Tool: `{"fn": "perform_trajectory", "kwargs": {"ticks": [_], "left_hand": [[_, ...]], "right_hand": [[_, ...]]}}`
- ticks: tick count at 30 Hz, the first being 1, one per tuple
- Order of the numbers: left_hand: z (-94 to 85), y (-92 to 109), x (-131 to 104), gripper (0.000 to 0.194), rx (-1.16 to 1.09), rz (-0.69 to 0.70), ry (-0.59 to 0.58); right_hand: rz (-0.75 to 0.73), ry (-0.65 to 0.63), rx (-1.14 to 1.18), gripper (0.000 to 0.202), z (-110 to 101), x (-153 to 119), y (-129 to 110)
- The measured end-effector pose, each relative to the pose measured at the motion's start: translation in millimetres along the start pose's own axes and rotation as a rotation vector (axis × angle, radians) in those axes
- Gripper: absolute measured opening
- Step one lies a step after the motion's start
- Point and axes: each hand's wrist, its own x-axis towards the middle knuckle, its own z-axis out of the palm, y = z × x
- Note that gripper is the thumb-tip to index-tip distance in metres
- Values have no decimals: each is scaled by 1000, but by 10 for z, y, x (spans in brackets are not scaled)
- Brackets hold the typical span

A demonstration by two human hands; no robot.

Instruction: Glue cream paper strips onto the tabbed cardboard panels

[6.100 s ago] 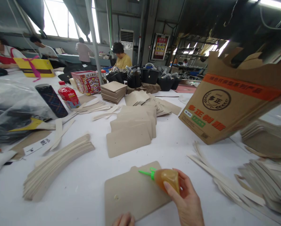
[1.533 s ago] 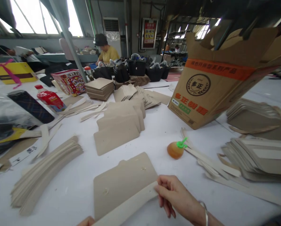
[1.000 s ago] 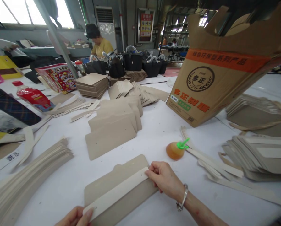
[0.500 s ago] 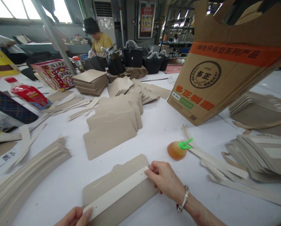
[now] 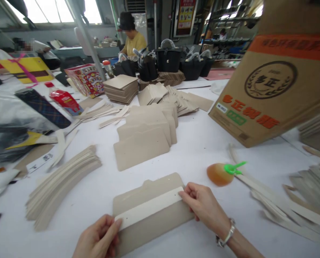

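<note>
A pale strip (image 5: 151, 207) with a small hole near each end lies across a grey-beige panel (image 5: 160, 224) on the white table. My left hand (image 5: 99, 238) pinches the strip's left end at the panel's edge. At the strip's right end, my right hand (image 5: 203, 202), with a silver bracelet on its wrist, has thumb and fingers closed on it. Similar panels (image 5: 142, 147) overlap in a row beyond. To the right sits an amber bottle (image 5: 219, 174) with a green nozzle.
A fanned stack of strips (image 5: 66, 182) lies at left, loose strips (image 5: 272, 204) at right. A tall cardboard box (image 5: 256, 104) stands back right. Black bags (image 5: 168, 61) line the far side, where a person in yellow (image 5: 134, 41) sits. A red bottle (image 5: 64, 98) lies back left.
The view has turned left, so the scene sits further right, and more of my left hand shows. Both hands still hold the strip's ends on the panel.
</note>
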Motion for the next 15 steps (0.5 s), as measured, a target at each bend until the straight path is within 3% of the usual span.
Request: {"fn": "perform_trajectory", "kwargs": {"ticks": [3, 15], "left_hand": [[-4, 56, -30, 48, 23, 37, -37], [5, 3, -6, 32, -8, 45, 37]], "right_hand": [[-7, -27, -22, 33, 9, 18, 78], [33, -53, -104, 41, 26, 87, 281]]}}
